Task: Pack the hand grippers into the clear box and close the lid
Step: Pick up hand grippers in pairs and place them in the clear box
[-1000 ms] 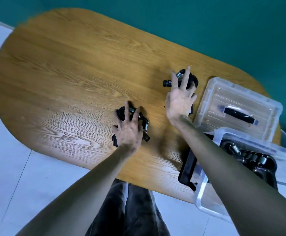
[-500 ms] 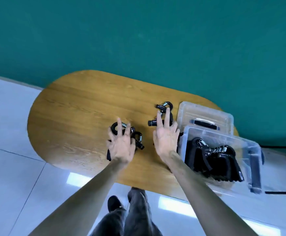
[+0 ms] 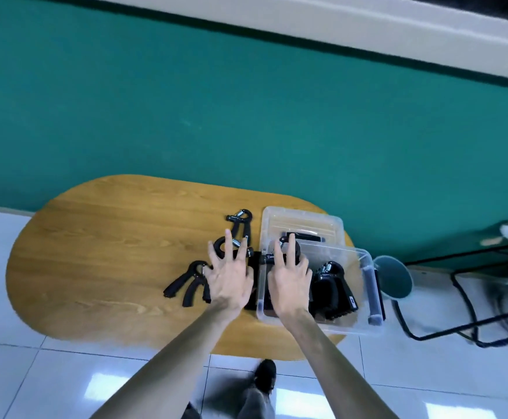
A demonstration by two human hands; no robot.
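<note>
Looking down at an oval wooden table (image 3: 101,237) against a teal wall (image 3: 246,116), white tile floor underneath. The clear box (image 3: 364,323) sits at the table's right end, open, with a bunch of black grippers (image 3: 334,288) already packed inside. Its lid (image 3: 302,220) lies flat on the table just behind the box, black handle up.

The right hand (image 3: 290,279) is over the left part of the box, fingers spread, with a gripper (image 3: 272,258) under it. Can't really tell if it's actually clamped on that one or just resting on top.

The left hand (image 3: 230,276) is also splayed wide, fingers apart, lying over a gripper (image 3: 225,244) just left of the box, pressing more than holding as far as I can see.

Two more loose ones on the table: one (image 3: 187,282) just left of the left hand, handles pointing toward the near edge, and one (image 3: 240,220) farther back near the lid. A round teal stool (image 3: 394,276) sits right of the box, off the table.
</note>
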